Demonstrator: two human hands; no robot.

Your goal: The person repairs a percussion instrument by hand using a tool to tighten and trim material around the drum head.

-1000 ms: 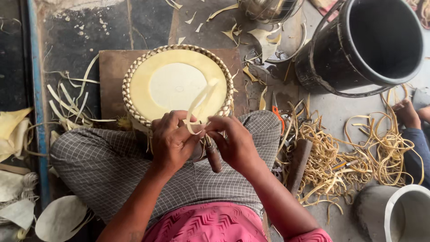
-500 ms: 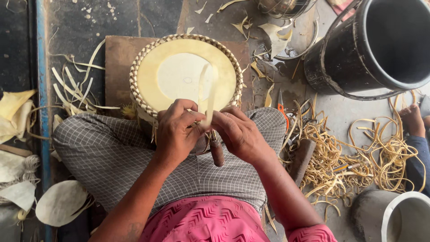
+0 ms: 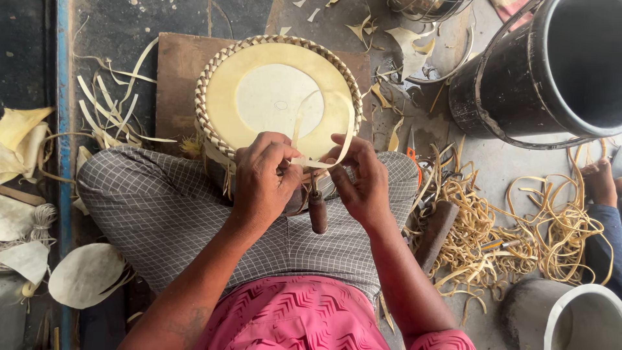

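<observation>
Seen from above, a round basket lid (image 3: 278, 97) lies on a dark wooden board (image 3: 178, 71), just beyond the knees of a person sitting cross-legged in checked grey cloth. The lid has a smooth, pale yellow face with a lighter disc at its centre, and a rim of tightly plaited, ridged straw-coloured strips. The left hand (image 3: 262, 178) is curled with fingers and thumb pinched together on a thin, flat, pale leaf strip (image 3: 324, 146) at the lid's near edge. The right hand (image 3: 363, 181) is partly closed, its fingertips gripping the same strip where it loops up and over the lid's face. The two hands sit close together, not quite touching. Below them a small tool with a rounded brown wooden handle (image 3: 317, 212) stands upright; it is hard to tell which hand steadies it. To the right lies a tangled heap of curly yellow fibre strands (image 3: 518, 220), near a large black cylindrical drum (image 3: 518, 84). Loose pale leaf scraps (image 3: 107, 116) lie at the left.
</observation>
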